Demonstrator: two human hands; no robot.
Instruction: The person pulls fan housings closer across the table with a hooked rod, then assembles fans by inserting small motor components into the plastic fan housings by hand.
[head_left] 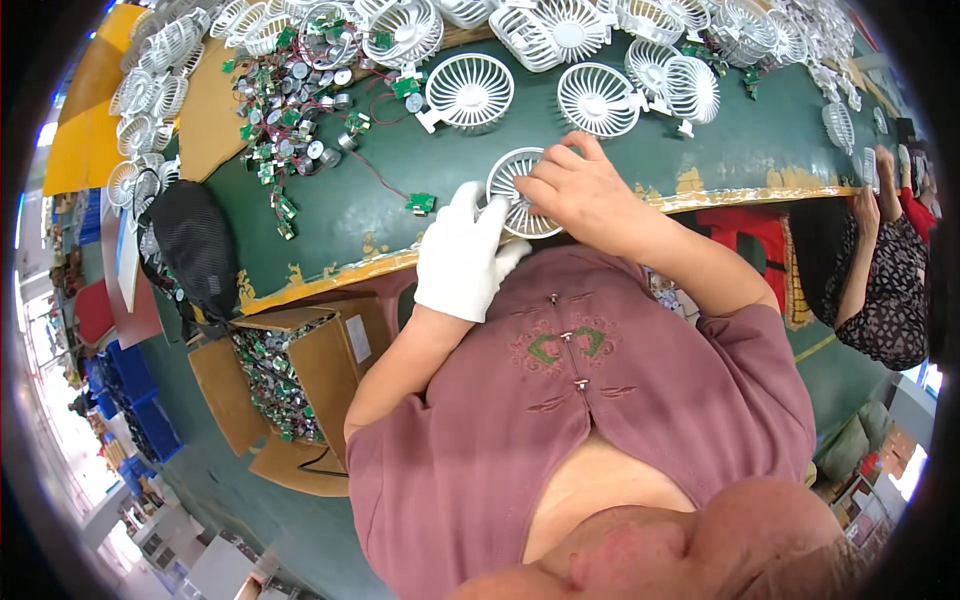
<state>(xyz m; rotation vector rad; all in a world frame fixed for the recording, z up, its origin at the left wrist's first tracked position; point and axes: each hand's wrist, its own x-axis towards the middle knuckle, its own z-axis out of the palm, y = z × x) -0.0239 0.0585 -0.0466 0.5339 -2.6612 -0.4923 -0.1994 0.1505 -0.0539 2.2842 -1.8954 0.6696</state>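
Observation:
A round white fan grille point(522, 170) with radial ribs lies at the table's near edge, in front of my chest. My left hand point(462, 255), in a white glove, grips its left side, the thumb low and the fingers at the rim. My bare right hand point(585, 200) is over its right half, fingers bent and pressed down to the grille. Whatever may be between those fingertips is hidden. To the left of the grille lies a small green circuit board point(421, 204) on thin wires, joined to a heap of small motors point(300, 130).
More white grilles point(470, 92) line the far side of the green table point(390, 160). A black mesh-like object point(195, 250) sits at the left corner. Below the edge stands an open carton point(335, 360) of circuit boards. Another person point(880, 270) works at the far right.

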